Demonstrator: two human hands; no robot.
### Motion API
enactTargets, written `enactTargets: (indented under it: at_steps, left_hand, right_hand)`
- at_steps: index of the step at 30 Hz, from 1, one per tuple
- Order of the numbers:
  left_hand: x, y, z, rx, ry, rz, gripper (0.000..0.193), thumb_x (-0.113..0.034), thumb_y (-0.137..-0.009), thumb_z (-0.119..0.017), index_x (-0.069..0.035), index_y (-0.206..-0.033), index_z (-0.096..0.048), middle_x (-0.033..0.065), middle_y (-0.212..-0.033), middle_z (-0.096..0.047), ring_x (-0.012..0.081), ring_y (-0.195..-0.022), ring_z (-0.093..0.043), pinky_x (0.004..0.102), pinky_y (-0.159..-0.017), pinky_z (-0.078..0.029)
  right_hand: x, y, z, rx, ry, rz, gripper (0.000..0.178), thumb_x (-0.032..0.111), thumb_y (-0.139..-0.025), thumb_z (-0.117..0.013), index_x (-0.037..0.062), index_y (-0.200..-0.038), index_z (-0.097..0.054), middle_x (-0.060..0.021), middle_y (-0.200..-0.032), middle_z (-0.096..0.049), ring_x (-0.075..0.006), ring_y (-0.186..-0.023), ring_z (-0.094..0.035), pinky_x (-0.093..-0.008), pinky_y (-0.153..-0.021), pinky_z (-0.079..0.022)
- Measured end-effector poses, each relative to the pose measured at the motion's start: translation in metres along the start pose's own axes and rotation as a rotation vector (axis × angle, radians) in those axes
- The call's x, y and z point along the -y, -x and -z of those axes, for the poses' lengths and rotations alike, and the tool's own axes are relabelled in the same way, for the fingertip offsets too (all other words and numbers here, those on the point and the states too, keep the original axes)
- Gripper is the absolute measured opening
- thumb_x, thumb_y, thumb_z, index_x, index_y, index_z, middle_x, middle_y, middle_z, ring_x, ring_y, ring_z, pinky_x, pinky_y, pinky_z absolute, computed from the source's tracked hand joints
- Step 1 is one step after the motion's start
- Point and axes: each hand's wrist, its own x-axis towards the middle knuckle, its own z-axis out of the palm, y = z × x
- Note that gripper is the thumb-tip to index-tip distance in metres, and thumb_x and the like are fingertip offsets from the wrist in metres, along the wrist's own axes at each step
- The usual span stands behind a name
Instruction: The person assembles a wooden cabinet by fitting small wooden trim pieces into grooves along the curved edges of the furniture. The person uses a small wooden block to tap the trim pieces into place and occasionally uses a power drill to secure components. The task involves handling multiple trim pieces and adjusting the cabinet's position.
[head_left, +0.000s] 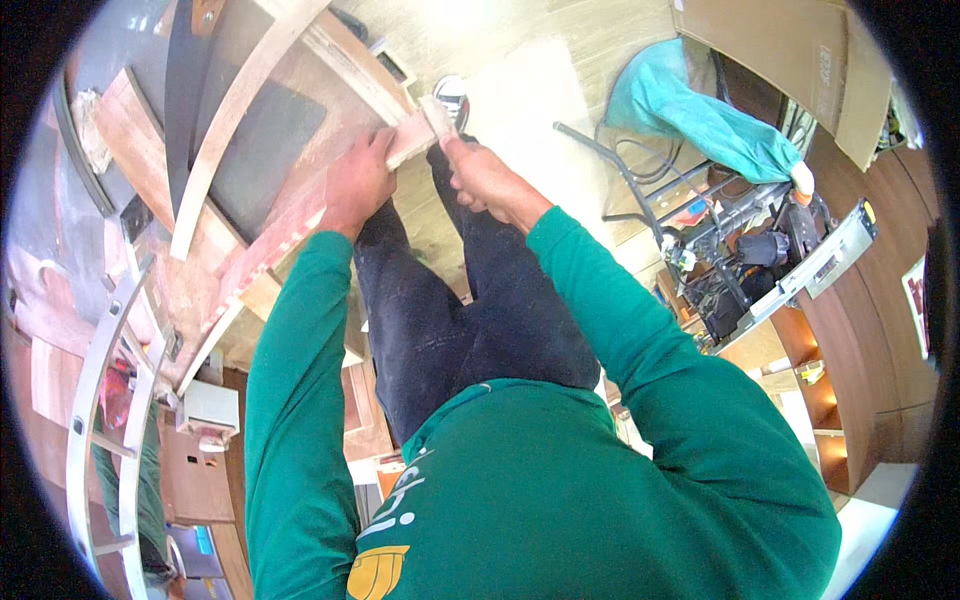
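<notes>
The shirt (520,480) is showing green with a yellow emblem (378,573), the trousers (420,335) black, the board (411,141) tan, the cloth (690,115) teal.

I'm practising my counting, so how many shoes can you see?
1: a black-and-white shoe at the top middle, just beyond the right hand. Another could be hidden behind the left hand and the wood.

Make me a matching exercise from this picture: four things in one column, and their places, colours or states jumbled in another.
Things
1. Left hand
2. Ladder
3. Cloth bag
4. Trousers

Places, colours, states
A. Teal
B. Dark
C. Touching wood
D. Near the picture's left rim

Right pairs: 1-C, 2-D, 3-A, 4-B
</notes>
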Motion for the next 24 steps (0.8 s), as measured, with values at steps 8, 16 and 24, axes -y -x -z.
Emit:
enactTargets:
  at_steps: [8, 16, 24]
  left_hand:
    - [-0.006, 0.003, 0.008, 0.02, -0.05, -0.033, 0.053, -0.018, -0.09, -0.073, -0.017, -0.142, -0.062, 0.0152, -0.131, -0.068, 0.0407, -0.114, -0.072, 0.0539, -0.093, -0.061]
    - [-0.002, 0.003, 0.0, 0.042, -0.046, 0.006, 0.057, -0.017, -0.088, -0.074, -0.018, -0.144, -0.061, 0.0155, -0.13, -0.068, 0.0399, -0.112, -0.073, 0.0527, -0.093, -0.061]
    - [-0.002, 0.002, 0.004, 0.003, -0.025, -0.048, 0.057, -0.017, -0.086, -0.076, -0.019, -0.142, -0.061, 0.0149, -0.128, -0.069, 0.0393, -0.113, -0.073, 0.0519, -0.092, -0.062]
  right_hand:
    - [0.01, -0.132, 0.002, 0.122, -0.026, 0.008, 0.052, 0.053, -0.111, -0.037, 0.0092, -0.088, -0.052, -0.0012, -0.065, -0.047, -0.0122, -0.049, -0.043, -0.033, -0.042, -0.032]
    - [-0.011, -0.031, 0.006, 0.074, 0.034, -0.007, 0.051, 0.053, -0.112, -0.037, 0.0082, -0.097, -0.055, -0.0021, -0.071, -0.05, -0.012, -0.052, -0.042, -0.0306, -0.043, -0.031]
    - [0.011, -0.113, 0.004, 0.129, -0.048, -0.019, 0.053, 0.059, -0.112, -0.037, 0.01, -0.106, -0.056, -0.0026, -0.073, -0.051, -0.0102, -0.057, -0.043, -0.0292, -0.047, -0.034]
